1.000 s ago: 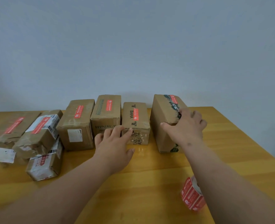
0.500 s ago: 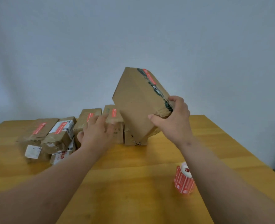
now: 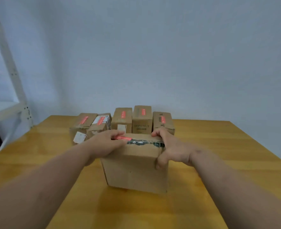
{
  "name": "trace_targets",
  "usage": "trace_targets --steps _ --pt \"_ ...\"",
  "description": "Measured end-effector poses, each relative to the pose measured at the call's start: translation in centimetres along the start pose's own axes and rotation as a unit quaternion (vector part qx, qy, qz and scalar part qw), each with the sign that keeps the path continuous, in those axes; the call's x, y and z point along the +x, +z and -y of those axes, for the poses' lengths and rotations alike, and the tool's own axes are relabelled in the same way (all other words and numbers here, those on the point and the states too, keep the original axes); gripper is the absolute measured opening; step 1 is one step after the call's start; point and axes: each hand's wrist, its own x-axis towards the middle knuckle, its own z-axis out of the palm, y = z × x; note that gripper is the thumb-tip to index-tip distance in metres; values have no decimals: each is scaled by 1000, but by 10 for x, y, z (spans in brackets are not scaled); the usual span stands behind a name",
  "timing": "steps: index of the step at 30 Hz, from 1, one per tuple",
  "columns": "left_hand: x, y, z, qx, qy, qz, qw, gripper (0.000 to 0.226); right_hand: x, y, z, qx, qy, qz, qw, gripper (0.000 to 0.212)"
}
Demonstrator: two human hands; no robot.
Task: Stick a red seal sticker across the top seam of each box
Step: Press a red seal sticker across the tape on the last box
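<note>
Hands (image 3: 141, 146) on box (image 3: 136, 169) top edges, mid-table (image 3: 219, 162).

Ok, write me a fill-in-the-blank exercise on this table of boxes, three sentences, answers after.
1. Both hands, the left hand and the right hand, grip the near brown cardboard box by its ____ edges.
2. The sticker on that box's top is ____ in colour.
3. The row of smaller cardboard boxes stands ____ the near box on the wooden table.

Missing words: top; red; behind
</note>
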Motion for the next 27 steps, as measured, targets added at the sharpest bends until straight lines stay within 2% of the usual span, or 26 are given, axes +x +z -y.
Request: trace_targets --steps 4,7,10,12,16,21,27 --pt "-1 -4 5 58 23 1 998 43 3 1 0 -114 52 10 992 85" --pt "5 -4 8 74 17 -8 997 42 4 0 11 -81 52 -3 995 71" --pt "9 -3 9 60 21 -18 998 38 16 5 20 -160 26 -94 982 41" --pt "12 -4 9 64 23 -19 998 37 25 12 23 -216 3 -137 967 32" --pt "15 -7 8 71 22 -21 997 38 38 26 31 -221 -24 -126 967 24" --pt "18 -10 10 70 19 -8 997 37 45 36 25 -205 -16 -137 969 13" --pt "19 -13 4 80 27 5 996 36 44 38 25 -225 -17 -149 963 18"
